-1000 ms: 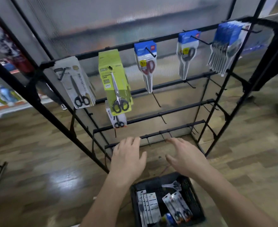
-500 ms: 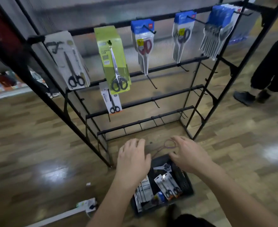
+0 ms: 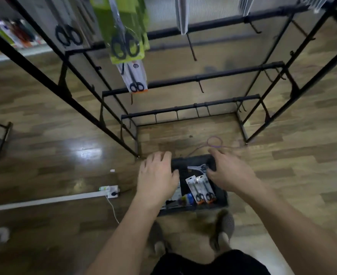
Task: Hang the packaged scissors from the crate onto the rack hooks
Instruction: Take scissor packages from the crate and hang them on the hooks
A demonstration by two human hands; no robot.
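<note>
Two packaged scissors point(image 3: 196, 187) are lying side by side in the right half of the crate point(image 3: 222, 196), handles toward its near wall, white cards with an orange bottom edge. Just past them, toward the crate's far wall, there's a pair of loose scissors point(image 3: 198, 168) with pale handles, no pack on it as far as I can see. The left half of the crate has a few more white packs and something blue point(image 3: 189, 197), but they're mostly hidden so I can't say what exactly. The left hand point(image 3: 156, 175) hangs over the crate's left side, fingers loose and spread, nothing in it. The right hand point(image 3: 230, 171) is over the crate's far right corner, same deal, fingers relaxed and empty. Can't tell whether either one actually touches the crate. The crate itself is black and sits on the wood floor point(image 3: 44, 135). Beyond the crate stands the black rack point(image 3: 203, 78) with hooks point(image 3: 201, 87) along its bars, and a green pack point(image 3: 128, 34) plus a small white-and-orange pack point(image 3: 134, 76) under it hang up past the crate's left side. Between crate and rack a purple loop point(image 3: 215, 140) lies on the floor. Left of the crate is a white power strip point(image 3: 110, 190), and on its near side are the person's feet point(image 3: 226, 227).
</note>
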